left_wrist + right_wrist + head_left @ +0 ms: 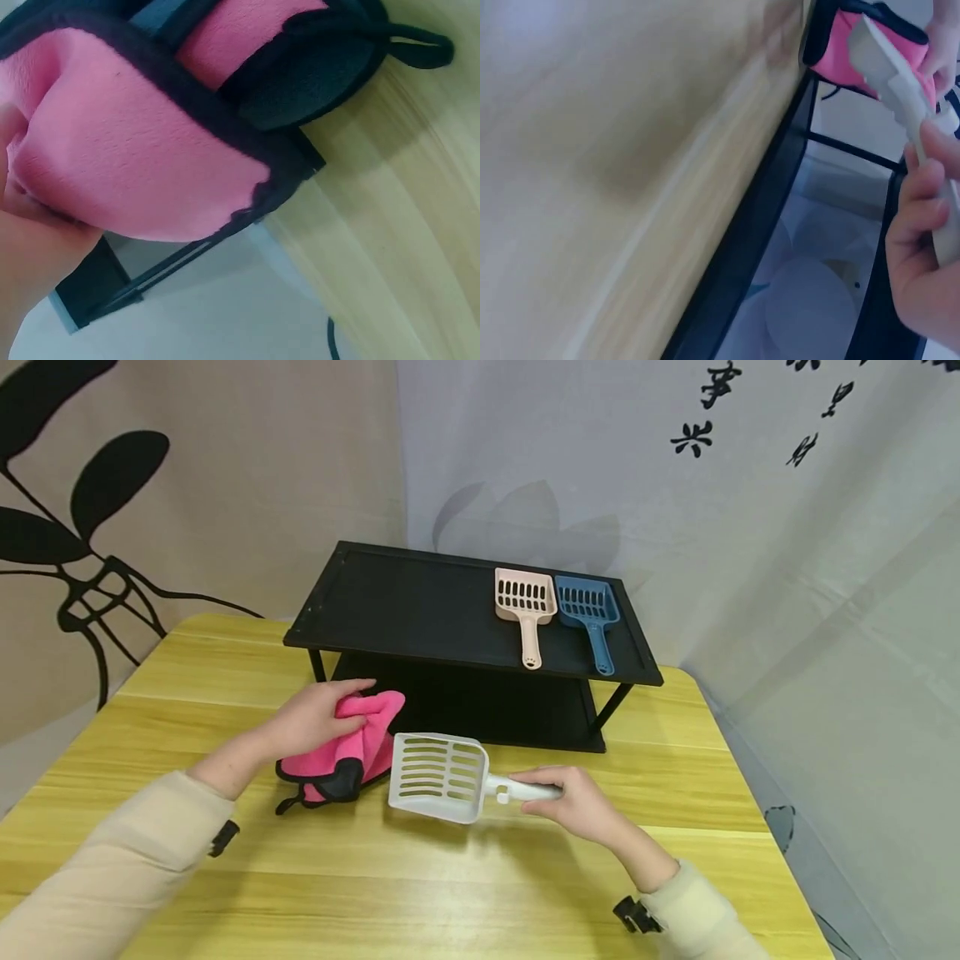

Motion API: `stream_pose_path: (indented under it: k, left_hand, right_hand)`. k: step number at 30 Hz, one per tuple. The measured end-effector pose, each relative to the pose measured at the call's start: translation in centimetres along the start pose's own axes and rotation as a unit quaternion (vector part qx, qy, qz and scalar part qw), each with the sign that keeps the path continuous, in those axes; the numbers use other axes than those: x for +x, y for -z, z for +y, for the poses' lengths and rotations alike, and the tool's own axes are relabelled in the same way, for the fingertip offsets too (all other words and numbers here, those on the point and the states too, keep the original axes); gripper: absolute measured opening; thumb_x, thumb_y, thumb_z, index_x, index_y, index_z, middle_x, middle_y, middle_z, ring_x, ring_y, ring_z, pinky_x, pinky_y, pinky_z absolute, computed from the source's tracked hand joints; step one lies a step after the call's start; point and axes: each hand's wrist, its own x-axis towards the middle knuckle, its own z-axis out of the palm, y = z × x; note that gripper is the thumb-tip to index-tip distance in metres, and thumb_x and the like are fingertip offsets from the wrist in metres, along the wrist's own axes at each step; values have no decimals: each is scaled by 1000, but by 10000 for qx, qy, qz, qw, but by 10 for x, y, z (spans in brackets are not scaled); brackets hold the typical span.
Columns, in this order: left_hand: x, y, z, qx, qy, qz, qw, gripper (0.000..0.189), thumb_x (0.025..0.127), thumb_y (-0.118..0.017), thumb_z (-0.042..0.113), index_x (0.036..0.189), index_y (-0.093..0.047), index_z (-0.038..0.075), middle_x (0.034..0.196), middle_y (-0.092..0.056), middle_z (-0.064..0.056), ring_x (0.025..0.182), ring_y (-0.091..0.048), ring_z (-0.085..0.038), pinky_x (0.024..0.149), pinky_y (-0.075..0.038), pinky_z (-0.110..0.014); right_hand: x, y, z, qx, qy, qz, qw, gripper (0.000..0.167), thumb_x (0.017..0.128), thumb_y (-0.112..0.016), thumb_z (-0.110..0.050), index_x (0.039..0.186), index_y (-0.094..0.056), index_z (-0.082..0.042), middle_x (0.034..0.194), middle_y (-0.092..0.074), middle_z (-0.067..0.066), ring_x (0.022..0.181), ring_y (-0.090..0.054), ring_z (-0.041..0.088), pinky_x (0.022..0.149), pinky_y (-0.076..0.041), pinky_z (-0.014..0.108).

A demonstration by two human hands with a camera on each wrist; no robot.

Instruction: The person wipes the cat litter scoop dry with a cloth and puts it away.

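Note:
My left hand (318, 717) grips a bunched pink cloth (352, 752) with black edging and a black loop, just in front of the black rack's left side. In the left wrist view the cloth (142, 150) fills much of the picture, and only part of the hand shows at the left edge. My right hand (570, 802) holds a white slotted litter scoop (438, 777) by its handle. The scoop's head points left, over the table beside the cloth, with its shadow on the wood below. In the right wrist view fingers (922, 202) curl round the scoop's handle.
A black two-tier rack (412, 602) stands at the back of the wooden table (360, 893). On its top tier, toward the right, lie a pink litter scoop (528, 618) and a blue litter scoop (592, 618) side by side, handles toward me. A printed curtain (525, 452) hangs behind.

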Motion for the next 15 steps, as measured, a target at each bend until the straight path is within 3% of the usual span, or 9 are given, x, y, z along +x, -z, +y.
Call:
stream_pose_path:
  k: [4,7,12,15]
  left_hand:
    - [2,3,5,-186,87,-40,9998,29,83,-68,12,109,-63,0,89,-62,-9,73,-51,-17,62,-43,-27]
    - [5,4,10,-416,155,-319,9985,18,83,-68,13,97,-61,3,76,-55,-5,68,-49,-16,59,-42,-26]
    - [8,-1,20,-884,175,-1002,9909,23,87,-64,20,99,-52,4,78,-54,-4,72,-52,-15,65,-45,-27]
    - [9,-5,25,-1336,150,-1429,9806,27,89,-61,23,102,-48,3,85,-56,-5,78,-54,-16,70,-47,-29]
  right_hand:
    - [1,6,-2,70,157,-258,9995,33,80,-73,-13,113,-69,-9,111,-68,11,88,-60,12,73,-49,22]
    - [3,8,-8,103,377,-501,9980,33,80,-73,-13,113,-69,-9,105,-69,9,82,-57,8,69,-49,21]
    - [13,8,-19,241,648,-943,9931,33,80,-73,-12,113,-69,-7,103,-69,9,76,-54,7,65,-48,21]
    - [18,7,-24,216,723,-1064,9915,33,79,-74,-12,112,-69,-7,106,-69,10,79,-55,8,67,-49,21]
